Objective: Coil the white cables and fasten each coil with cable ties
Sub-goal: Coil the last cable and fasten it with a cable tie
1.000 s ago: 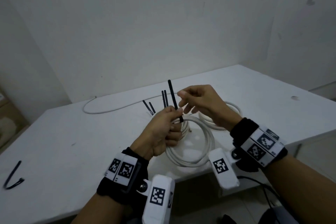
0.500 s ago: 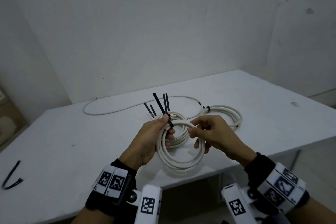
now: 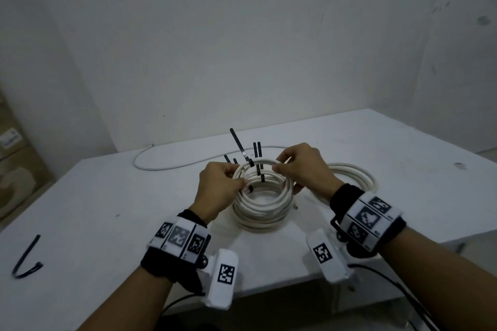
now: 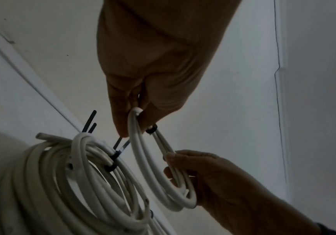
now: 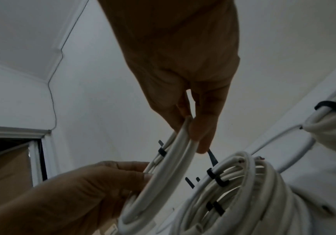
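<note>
Both forearms extend forward, each wrist wearing a marker band. Left hand (image 3: 217, 187) and right hand (image 3: 304, 166) are raised side by side, fingers curled, pinching a small white cable coil (image 3: 265, 162).

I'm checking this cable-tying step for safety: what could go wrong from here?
1. The held coil shows only one black cable tie while the left hand and right hand grip its sides; letting go might let untied loops spring open.
2. The tie's long tail sticks up and could snag or poke.
3. Set on the stacked coils below, it might tangle with their upright ties.
</note>
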`<state>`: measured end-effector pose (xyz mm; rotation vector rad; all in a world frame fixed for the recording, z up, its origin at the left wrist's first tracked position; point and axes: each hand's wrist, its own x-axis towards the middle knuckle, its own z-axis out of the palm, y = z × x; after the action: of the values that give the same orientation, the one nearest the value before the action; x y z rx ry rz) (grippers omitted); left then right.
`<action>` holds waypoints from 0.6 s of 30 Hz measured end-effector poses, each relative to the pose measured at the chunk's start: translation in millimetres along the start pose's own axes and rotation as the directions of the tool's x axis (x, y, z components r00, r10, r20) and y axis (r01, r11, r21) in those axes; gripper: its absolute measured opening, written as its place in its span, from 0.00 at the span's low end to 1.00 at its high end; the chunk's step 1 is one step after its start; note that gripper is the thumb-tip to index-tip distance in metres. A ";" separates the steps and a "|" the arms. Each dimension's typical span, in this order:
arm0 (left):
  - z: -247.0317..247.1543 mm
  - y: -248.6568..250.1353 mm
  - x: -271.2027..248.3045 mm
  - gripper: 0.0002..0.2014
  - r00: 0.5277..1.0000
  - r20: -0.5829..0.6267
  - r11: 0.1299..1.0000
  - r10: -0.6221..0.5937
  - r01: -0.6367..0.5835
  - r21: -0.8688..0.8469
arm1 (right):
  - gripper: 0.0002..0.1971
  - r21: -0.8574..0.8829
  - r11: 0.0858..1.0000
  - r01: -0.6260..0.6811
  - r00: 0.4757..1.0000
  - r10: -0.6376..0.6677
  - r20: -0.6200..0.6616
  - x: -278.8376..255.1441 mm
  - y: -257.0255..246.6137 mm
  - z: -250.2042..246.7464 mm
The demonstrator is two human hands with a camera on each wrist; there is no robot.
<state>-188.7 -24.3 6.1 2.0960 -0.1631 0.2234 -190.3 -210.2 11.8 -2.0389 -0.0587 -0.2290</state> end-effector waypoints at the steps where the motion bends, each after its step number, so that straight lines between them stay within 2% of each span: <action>1: 1.7 -1.2 5.9 0.09 1.000 0.007 0.999 -0.004 0.004 0.042 | 0.05 -0.053 0.999 -0.011 1.000 0.011 0.012 7.0 -0.6 1.8; 4: 8.3 -4.5 19.2 0.07 0.999 0.052 0.987 -0.014 0.005 0.162 | 0.06 -0.193 0.980 -0.045 0.998 0.053 0.038 23.6 1.9 5.7; 8: 18.7 -14.5 33.0 0.07 0.992 0.115 0.951 -0.058 0.020 0.308 | 0.06 -0.346 0.938 -0.023 0.997 0.047 0.060 34.4 8.9 11.9; 13: 24.8 -27.2 38.8 0.08 0.988 0.141 0.931 -0.056 0.001 0.365 | 0.07 -0.594 0.804 -0.001 0.997 0.043 0.056 40.4 15.5 19.5; 16: 25.1 -29.0 39.8 0.09 0.988 0.147 0.911 -0.044 -0.021 0.412 | 0.12 -0.635 0.772 0.006 0.996 0.049 0.069 39.8 16.9 19.6; 18: 24.5 -28.7 39.2 0.14 0.992 0.127 0.894 -0.027 -0.033 0.447 | 0.17 -0.639 0.769 -0.002 0.992 0.081 0.094 38.8 14.2 16.2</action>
<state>-142.3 -31.8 -21.3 2.5754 -0.2081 0.1334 -148.1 -204.7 -0.5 -2.7389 -0.0051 -0.1030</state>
